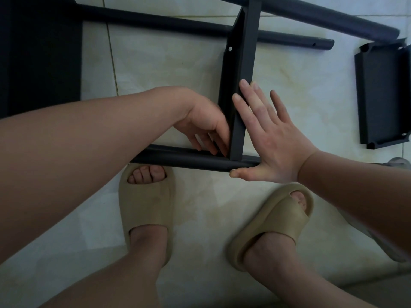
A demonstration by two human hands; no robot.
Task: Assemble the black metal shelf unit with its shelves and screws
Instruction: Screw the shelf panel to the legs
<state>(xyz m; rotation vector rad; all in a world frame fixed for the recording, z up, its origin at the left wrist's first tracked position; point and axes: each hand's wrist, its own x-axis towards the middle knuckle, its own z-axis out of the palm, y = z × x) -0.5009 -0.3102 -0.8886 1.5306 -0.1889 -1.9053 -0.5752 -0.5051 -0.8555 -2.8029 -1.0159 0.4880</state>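
Down on the tiled floor (166, 67), the shelf (241, 70) stood on edge, spanning from the far tube (155, 21) to the near tube (178, 160) at the person's feet. The right hand (271, 138) was flat and open, fingers straight against the shelf's right face, thumb along the near tube's underside. It was bracing, not gripping.

The left hand (204, 123) reached into the corner where shelf met near tube, fingers curled downward and blurred. Whether it pinched a screw could not be told; no screw showed anywhere.

This looked like the fixing of the shelf's near end to the tube. The next move probably called for lining the shelf's corner hole up with the tube's hole, then driving a screw while the right palm kept the shelf square. A hole (230, 49) near the far end showed open, so that joint seemed unfastened too.

Edges mattered here: the shelf balanced on a thin rim and the tubes were round, so a slip of the brace could let it tip or roll.

As for room, there was bare tile between the tubes on the left, though a dark panel (42, 58) closed that side. The spare shelf (382, 96) lay well apart on the right, and another tube (333, 21) lay beyond. The sandals (144, 203) sat just beside the near tube — little slack towards the body.
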